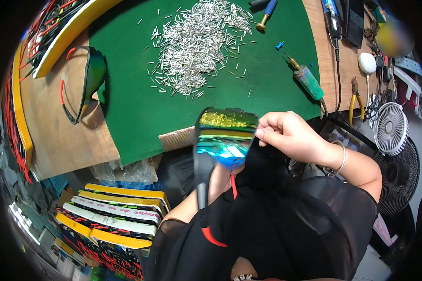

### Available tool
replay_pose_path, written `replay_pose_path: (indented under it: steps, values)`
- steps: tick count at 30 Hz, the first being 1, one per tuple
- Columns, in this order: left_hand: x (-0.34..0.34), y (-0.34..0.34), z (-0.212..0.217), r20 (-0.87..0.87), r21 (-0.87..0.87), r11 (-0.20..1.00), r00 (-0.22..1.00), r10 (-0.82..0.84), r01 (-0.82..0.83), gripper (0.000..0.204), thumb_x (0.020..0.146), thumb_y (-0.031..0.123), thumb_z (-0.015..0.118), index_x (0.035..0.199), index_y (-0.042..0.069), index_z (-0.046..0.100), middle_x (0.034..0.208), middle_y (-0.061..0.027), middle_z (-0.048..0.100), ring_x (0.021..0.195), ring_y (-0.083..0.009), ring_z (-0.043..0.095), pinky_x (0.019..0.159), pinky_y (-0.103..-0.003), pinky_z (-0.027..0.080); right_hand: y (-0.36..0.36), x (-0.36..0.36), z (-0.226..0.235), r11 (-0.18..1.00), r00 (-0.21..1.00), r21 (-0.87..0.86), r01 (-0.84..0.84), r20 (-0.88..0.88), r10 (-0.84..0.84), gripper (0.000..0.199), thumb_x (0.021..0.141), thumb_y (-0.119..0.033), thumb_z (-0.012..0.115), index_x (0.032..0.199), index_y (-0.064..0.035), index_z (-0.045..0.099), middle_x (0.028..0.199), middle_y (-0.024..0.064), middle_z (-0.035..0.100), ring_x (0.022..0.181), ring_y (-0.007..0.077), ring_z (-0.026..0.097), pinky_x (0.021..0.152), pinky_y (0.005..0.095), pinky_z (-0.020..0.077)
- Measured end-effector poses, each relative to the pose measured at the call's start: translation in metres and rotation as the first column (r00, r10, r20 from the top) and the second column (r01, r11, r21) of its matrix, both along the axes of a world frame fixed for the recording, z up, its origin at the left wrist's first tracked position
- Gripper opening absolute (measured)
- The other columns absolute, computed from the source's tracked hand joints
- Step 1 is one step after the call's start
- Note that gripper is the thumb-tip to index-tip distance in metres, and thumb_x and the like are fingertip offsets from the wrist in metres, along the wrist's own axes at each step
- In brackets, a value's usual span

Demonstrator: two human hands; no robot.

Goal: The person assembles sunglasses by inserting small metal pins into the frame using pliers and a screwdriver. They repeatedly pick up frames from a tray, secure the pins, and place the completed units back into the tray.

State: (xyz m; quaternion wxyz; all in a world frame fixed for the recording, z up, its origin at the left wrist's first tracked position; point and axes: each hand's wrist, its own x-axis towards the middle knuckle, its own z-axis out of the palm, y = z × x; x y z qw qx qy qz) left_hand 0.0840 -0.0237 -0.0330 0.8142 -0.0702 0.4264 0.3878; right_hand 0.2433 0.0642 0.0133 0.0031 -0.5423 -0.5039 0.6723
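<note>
In front of my body, just beyond the table's near edge, is a pair of wraparound sunglasses (226, 136) with a mirrored lens, a black frame and red-tipped temples. My left hand (219, 181) grips them from below, its fingers partly hidden behind the lens. With thumb and forefinger my right hand (293, 136) pinches at the right edge of the lens; whether a small part is between those fingertips I cannot tell. One dark temple hangs down past my left wrist, ending in a red tip. Farther off, a heap of small metal pins (194, 49) is spread over the green mat (131, 107).
Another pair of sunglasses (90, 77) lies at the left. A green-handled tool with a thin tip (308, 82), a blue-handled screwdriver (267, 16) and yellow pliers (356, 100) lie to the right. Fans (390, 127) stand beyond. Yellow-edged trays (122, 194) of eyewear are stacked lower left.
</note>
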Motion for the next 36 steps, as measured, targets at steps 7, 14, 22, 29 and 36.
replay_pose_path:
  steps: [7, 14, 22, 29, 36]
  values:
    - [-0.004, 0.004, -0.003, 0.052, 0.079, 0.995, 0.997, -0.059, 0.055, 0.032, 0.095, 0.033, 0.035, 0.088, 0.005, 0.049, 0.055, 0.0041, 0.034, 0.041, -0.0043, 0.027, 0.038, -0.018, 0.024, -0.002, 0.004, 0.000, 0.975, 0.997, -0.206, -0.078, -0.032, 0.073, 0.021, 0.088, -0.021, 0.053, 0.083, -0.0011, 0.060, 0.064, -0.0022, 0.057, 0.056, 0.0033, 0.046, 0.052, 0.0202, 0.0373]
    - [-0.007, 0.004, -0.011, 0.076, 0.092, 0.992, 0.992, -0.098, 0.091, 0.032, 0.094, 0.037, 0.038, 0.079, 0.010, 0.047, 0.053, 0.0056, 0.030, 0.041, -0.0050, 0.025, 0.038, -0.019, 0.022, -0.024, -0.003, -0.009, 0.624, 0.960, 0.730, -0.279, 0.195, 0.201, 0.021, 0.084, -0.019, 0.055, 0.073, -0.0014, 0.057, 0.057, 0.0105, 0.055, 0.049, 0.0140, 0.050, 0.049, 0.0276, 0.0417]
    - [-0.006, 0.005, -0.010, 0.043, 0.100, 0.987, 0.990, -0.133, 0.129, 0.039, 0.094, 0.039, 0.037, 0.068, 0.010, 0.041, 0.051, 0.0048, 0.028, 0.040, -0.0053, 0.023, 0.037, -0.020, 0.018, 0.009, -0.006, 0.009, 0.957, 0.994, -0.278, -0.077, 0.047, 0.094, 0.018, 0.085, -0.017, 0.056, 0.088, -0.0003, 0.061, 0.060, 0.0019, 0.057, 0.052, 0.0068, 0.050, 0.049, 0.0239, 0.0406]
    - [-0.004, 0.007, -0.008, 0.022, 0.085, 0.986, 0.989, -0.144, 0.142, 0.040, 0.094, 0.039, 0.035, 0.066, 0.010, 0.039, 0.051, 0.0046, 0.028, 0.041, -0.0054, 0.023, 0.038, -0.020, 0.018, -0.019, 0.002, 0.001, 0.196, 0.753, 0.755, -0.626, 0.520, 0.403, 0.007, 0.077, -0.012, 0.058, 0.081, -0.0066, 0.055, 0.055, 0.0078, 0.048, 0.053, 0.0205, 0.056, 0.046, 0.0306, 0.0435]
    - [-0.002, 0.008, -0.006, -0.007, 0.106, 0.986, 0.992, -0.128, 0.128, 0.039, 0.094, 0.039, 0.035, 0.067, 0.011, 0.039, 0.051, 0.0058, 0.027, 0.041, -0.0050, 0.024, 0.038, -0.020, 0.020, 0.004, -0.008, 0.015, 0.770, 0.858, 0.379, -0.512, 0.265, 0.440, 0.016, 0.077, -0.014, 0.058, 0.069, -0.0012, 0.053, 0.060, 0.0165, 0.053, 0.056, 0.0314, 0.056, 0.049, 0.0357, 0.0462]
